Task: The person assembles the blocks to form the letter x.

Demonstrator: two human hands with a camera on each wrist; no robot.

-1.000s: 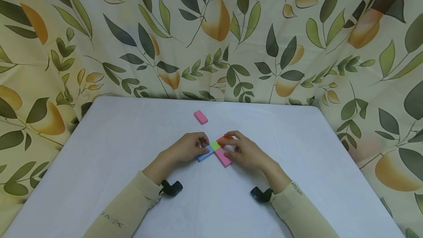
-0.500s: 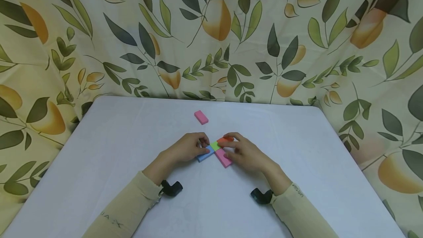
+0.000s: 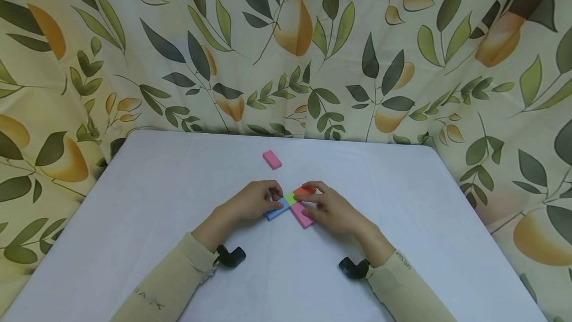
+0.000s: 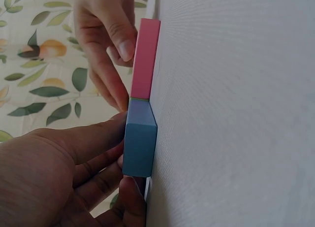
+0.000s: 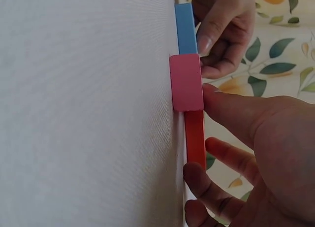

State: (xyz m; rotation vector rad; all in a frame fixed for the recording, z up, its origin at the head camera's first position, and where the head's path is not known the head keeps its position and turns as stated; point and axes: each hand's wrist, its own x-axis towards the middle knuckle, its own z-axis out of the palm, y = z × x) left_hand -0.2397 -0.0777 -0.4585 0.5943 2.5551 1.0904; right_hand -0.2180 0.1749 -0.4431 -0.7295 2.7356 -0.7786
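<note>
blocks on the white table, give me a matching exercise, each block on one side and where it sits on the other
Things:
1. blue block
2. orange block
3. green block
4. lone pink block

Places:
A. in the middle of the cross of blocks
B. apart from the rest, toward the far edge of the table
C. under the left hand
D. at the fingers of the right hand, on the far side of the cross

Pairs: 1-C, 2-D, 3-A, 4-B
</note>
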